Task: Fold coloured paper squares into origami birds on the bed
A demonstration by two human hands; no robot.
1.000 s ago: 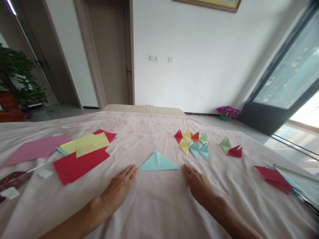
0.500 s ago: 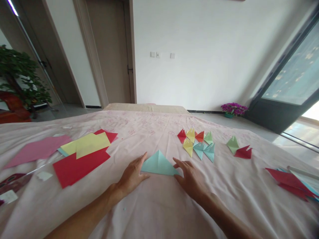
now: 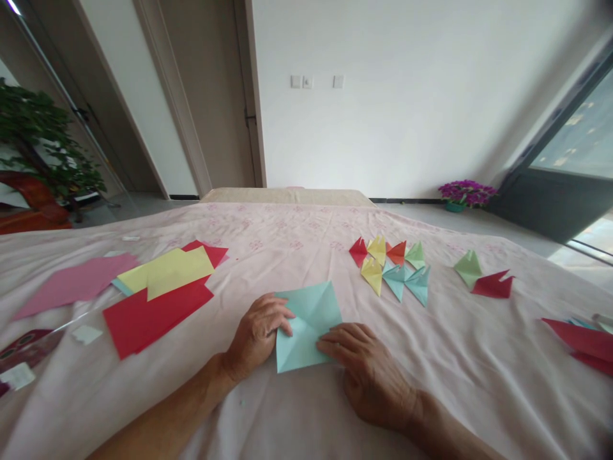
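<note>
A light blue square sheet of origami paper (image 3: 306, 322) lies unfolded on the cloth in front of me, with crease lines crossing at its middle. My left hand (image 3: 261, 332) grips its left edge, the curled fingers on top and the thumb hidden. On the right edge, my right hand (image 3: 371, 370) has its fingers together over the paper; its thumb is hidden too. Beyond the sheet to the right stand several small folded paper pieces, among them a yellow one (image 3: 372, 275), a light blue one (image 3: 418, 284) and a red one (image 3: 358, 251).
At left lie loose sheets: red (image 3: 153, 319), yellow (image 3: 177, 268) and pink (image 3: 79, 284). Farther right are a green folded piece (image 3: 468, 268), a dark red one (image 3: 492, 285) and more red paper (image 3: 582, 342). A wrinkled pink tablecloth (image 3: 282, 415) covers the table.
The light blue paper was folded into a triangle and is now opened out to a square, turned slightly. Both hands have closed in onto its edges. The view has tilted down a little.
</note>
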